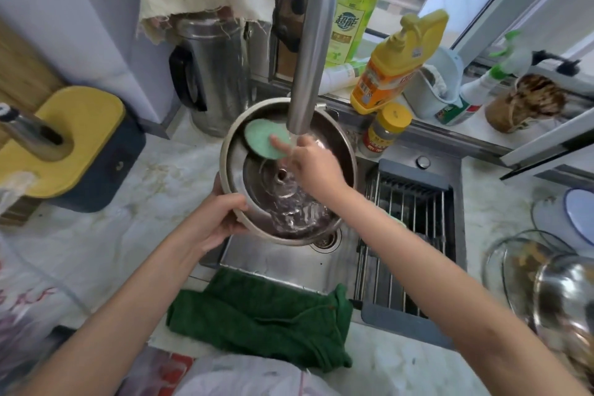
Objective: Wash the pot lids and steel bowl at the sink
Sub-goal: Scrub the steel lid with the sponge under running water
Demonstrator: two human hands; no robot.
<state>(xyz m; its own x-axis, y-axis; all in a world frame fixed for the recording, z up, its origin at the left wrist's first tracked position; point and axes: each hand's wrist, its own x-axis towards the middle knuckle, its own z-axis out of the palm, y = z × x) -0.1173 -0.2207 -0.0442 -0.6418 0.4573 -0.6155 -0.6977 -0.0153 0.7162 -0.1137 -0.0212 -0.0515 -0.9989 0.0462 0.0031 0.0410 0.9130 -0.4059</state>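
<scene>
Nearest you, a green towel [257,318] is draped over the front edge of the sink [283,264]. To its right a wire rack [414,235] sits in the basin. At the far right, on the counter, a steel bowl [565,292] rests by a glass lid [501,264].

Your left hand [218,219] clamps the near-left rim of a steel pot lid [286,170], thumb over the edge and fingers beneath, holding it tilted above the drain [326,239]. Your right hand [308,164] reaches into the lid, fingers pressing a round green pad [262,141] flat against its upper left inner face. Water from the tap [310,55] runs past your right fingers and pools in the lid's lower side.

Behind the lid stands a steel kettle [215,74]. A small yellow-capped jar [384,128] stands by the sink's back edge, and beyond it a yellow bottle [395,64] and a green bottle [353,10] stand on the sill
</scene>
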